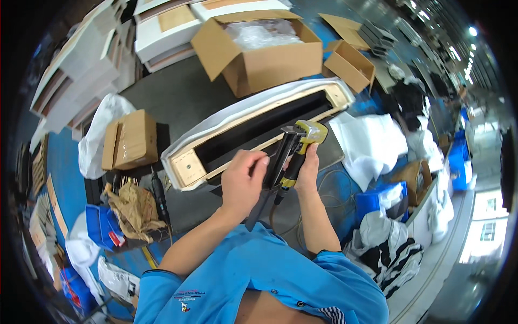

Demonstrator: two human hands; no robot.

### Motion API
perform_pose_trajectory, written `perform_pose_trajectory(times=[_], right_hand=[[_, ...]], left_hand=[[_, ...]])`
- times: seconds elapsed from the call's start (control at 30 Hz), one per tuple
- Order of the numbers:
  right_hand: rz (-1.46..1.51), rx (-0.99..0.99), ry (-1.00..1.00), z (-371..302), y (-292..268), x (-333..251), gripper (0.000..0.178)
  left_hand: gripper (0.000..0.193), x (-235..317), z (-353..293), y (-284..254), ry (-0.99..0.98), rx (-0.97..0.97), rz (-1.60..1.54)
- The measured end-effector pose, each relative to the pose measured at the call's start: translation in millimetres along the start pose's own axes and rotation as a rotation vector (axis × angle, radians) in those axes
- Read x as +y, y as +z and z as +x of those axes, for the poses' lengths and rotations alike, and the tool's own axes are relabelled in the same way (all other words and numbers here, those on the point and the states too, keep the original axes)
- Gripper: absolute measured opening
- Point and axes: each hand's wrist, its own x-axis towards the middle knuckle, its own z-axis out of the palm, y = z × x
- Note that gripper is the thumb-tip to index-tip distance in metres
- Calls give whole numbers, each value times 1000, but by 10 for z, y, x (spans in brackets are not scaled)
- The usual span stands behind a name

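Note:
My right hand (308, 168) is wrapped round the handle of a yellow and black pneumatic staple gun (312, 131), tilted upright in front of my body, with an air hose (272, 210) at its lower end. My left hand (240, 181) is closed beside the gun's long black magazine, thumb and fingers drawn together; what they hold, if anything, is hidden. Just beyond both hands a long wooden frame (186, 164), white padding round its outer side and a black recess inside, lies on the dark worktable (178, 81).
An open carton (286, 67) with clear plastic stands behind the frame. A smaller closed carton (129, 140), a black electric screwdriver (158, 191) and a blue bin (101, 227) are at left. White sheet material (372, 143) lies at right; white panels (162, 38) are stacked far left.

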Motion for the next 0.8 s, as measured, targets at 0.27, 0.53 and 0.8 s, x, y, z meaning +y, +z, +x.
perform_pose_trajectory(times=[0.27, 0.53, 0.8], right_hand=[[-1, 248, -47, -13, -464, -249, 59], [262, 313, 0, 389, -841, -343, 69], [421, 298, 97, 1352, -1631, -600, 66]], left_hand=[[10, 77, 93, 447, 135, -225, -101], [36, 27, 278, 862, 171, -541, -50], [37, -369, 617, 2177, -350, -528, -390]])
